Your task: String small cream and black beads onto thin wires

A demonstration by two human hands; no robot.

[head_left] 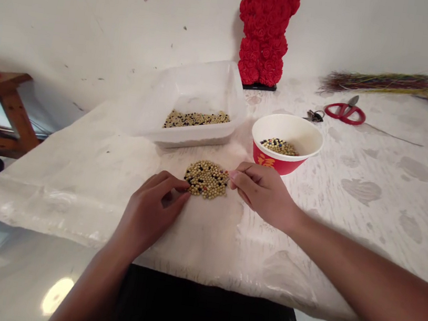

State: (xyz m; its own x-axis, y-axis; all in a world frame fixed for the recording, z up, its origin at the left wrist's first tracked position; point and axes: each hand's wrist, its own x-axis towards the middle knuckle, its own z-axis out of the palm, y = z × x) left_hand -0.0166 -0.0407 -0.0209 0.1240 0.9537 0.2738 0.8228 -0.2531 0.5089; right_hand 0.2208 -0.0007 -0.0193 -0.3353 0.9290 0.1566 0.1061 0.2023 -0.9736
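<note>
A flat heap of small tan beans mixed with black ones (206, 179) lies on the white-covered table (87, 185). My left hand (153, 209) reaches its left edge, with the fingertips curled against the beans. My right hand (261, 191) comes in from the right, its fingertips pinched together at the heap's right edge. Whether either hand holds a bean is hidden. Behind the heap, a clear plastic tub (187, 125) holds a layer of similar beans. A red and white paper bowl (273, 160) holds a mound of beans with some dark and blue ones.
Red-handled scissors (345, 111) and a set of keys (314, 116) lie at the back. Beyond them is a bundle of coloured fibres (391, 85). A red rose-covered bear figure (264, 32) stands against the white wall. A wooden frame (4, 109) stands beyond the table's left edge.
</note>
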